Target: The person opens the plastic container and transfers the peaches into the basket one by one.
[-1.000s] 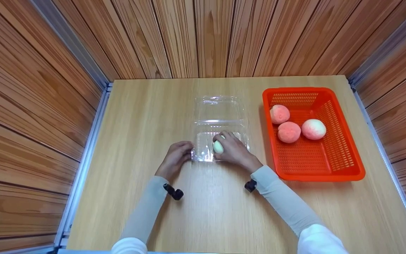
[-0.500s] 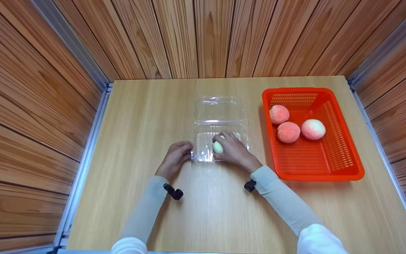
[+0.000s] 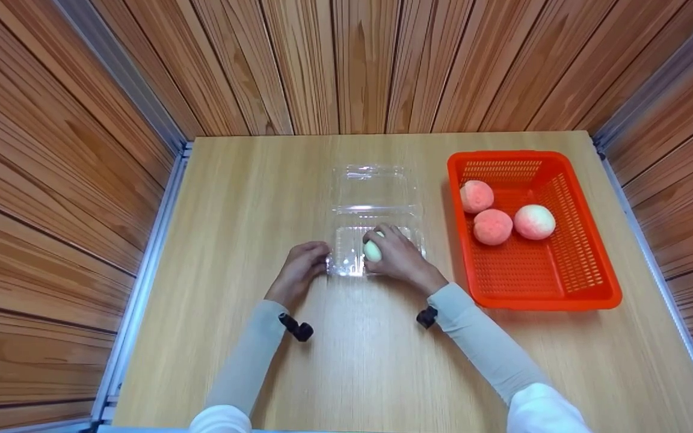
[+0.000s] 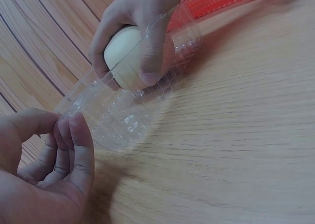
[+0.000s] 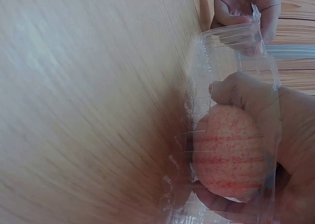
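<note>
A clear plastic clamshell container (image 3: 345,243) lies open on the table, its lid folded back away from the person. My right hand (image 3: 400,255) grips a peach (image 3: 372,251) inside the right part of the base. The peach is pale green-white on the side seen in the head view; its pink, speckled side (image 5: 229,152) shows through the clear wall in the right wrist view. At the near left corner, my left hand (image 3: 299,270) pinches the container's rim between thumb and fingers; the left wrist view shows this hand (image 4: 54,170) at the rim.
An orange-red plastic basket (image 3: 539,288) stands to the right with three peaches inside: a pink one (image 3: 477,196), another pink one (image 3: 492,227) and a pink-and-white one (image 3: 535,222). Wood-panelled walls (image 3: 358,66) surround the light wooden table (image 3: 250,198).
</note>
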The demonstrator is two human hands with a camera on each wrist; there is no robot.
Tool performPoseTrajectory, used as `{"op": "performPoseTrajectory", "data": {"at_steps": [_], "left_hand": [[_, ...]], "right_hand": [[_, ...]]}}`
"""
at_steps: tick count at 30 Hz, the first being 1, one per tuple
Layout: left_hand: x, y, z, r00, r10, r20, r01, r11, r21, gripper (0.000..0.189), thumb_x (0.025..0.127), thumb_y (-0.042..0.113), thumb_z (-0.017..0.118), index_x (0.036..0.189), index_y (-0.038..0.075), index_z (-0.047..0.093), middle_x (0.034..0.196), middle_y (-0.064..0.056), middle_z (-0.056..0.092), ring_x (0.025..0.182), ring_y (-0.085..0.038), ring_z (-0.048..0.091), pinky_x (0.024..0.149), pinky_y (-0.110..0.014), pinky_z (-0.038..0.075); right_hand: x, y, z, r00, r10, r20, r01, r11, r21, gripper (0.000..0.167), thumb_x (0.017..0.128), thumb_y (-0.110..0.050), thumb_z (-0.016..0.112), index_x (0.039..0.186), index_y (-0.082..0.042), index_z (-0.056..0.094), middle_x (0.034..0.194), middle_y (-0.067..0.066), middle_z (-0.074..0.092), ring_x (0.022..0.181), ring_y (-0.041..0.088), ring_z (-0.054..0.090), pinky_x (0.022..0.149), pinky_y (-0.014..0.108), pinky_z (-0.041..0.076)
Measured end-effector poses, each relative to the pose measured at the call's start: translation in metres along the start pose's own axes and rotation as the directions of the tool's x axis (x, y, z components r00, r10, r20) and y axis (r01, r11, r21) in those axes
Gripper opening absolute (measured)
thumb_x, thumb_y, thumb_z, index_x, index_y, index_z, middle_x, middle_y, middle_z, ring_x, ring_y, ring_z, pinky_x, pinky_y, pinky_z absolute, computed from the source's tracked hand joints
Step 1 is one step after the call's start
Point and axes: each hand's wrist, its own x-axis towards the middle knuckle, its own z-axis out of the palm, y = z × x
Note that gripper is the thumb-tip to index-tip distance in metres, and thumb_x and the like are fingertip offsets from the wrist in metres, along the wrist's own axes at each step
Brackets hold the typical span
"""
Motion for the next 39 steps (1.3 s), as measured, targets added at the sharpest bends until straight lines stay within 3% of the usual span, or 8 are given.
{"op": "performPoseTrajectory", "data": {"at_steps": [9,22,33,39], "left_hand": [[-0.0006,-0.0002,-0.0007,1.000,0.011,0.018,-0.011,1.000,-0.013,0.025,0.103,0.003,0.062,0.121,-0.015,0.064,0.094,-0.006,0.066,0.085,-0.017,0.065,0.075,-0.026,0.057],[-0.0017,-0.0007,0.0002,1.000,0.009,0.011,-0.009,1.000,-0.026,0.017,0.103,0.002,0.062,0.115,-0.009,0.066,0.095,-0.006,0.066,0.087,-0.017,0.063,0.076,-0.026,0.056],[-0.0029,0.0011,-0.0016,1.000,-0.008,0.009,0.008,1.000,-0.002,0.023,0.103,0.006,0.064,0.121,-0.008,0.066,0.109,-0.014,0.067,0.094,-0.020,0.067,0.084,-0.029,0.059],[-0.0016,0.0002,-0.0018,1.000,0.003,0.016,-0.004,1.000,0.005,0.020,0.103,0.005,0.063,0.118,-0.009,0.067,0.099,-0.007,0.066,0.087,-0.016,0.065,0.077,-0.025,0.058]], "right_hand": [[-0.0003,-0.0003,0.0003,1.000,0.012,0.002,-0.012,1.000,0.011,0.042,0.086,-0.026,0.083,0.123,-0.014,0.068,0.129,0.013,0.060,0.120,0.034,0.058,0.095,0.050,0.058],[-0.0012,0.0003,0.0014,1.000,-0.011,-0.022,0.011,1.000,0.008,0.042,0.085,-0.024,0.084,0.122,-0.014,0.068,0.130,0.014,0.061,0.120,0.035,0.060,0.096,0.051,0.057],[-0.0008,-0.0006,0.0001,0.999,-0.023,-0.036,0.023,1.000,-0.006,0.043,0.084,-0.024,0.084,0.122,-0.013,0.067,0.130,0.014,0.061,0.119,0.035,0.060,0.096,0.051,0.056],[-0.0011,-0.0016,-0.0022,0.999,-0.031,-0.040,0.030,1.000,-0.008,0.044,0.084,-0.025,0.084,0.123,-0.013,0.068,0.129,0.013,0.061,0.118,0.035,0.059,0.094,0.052,0.057]]}}
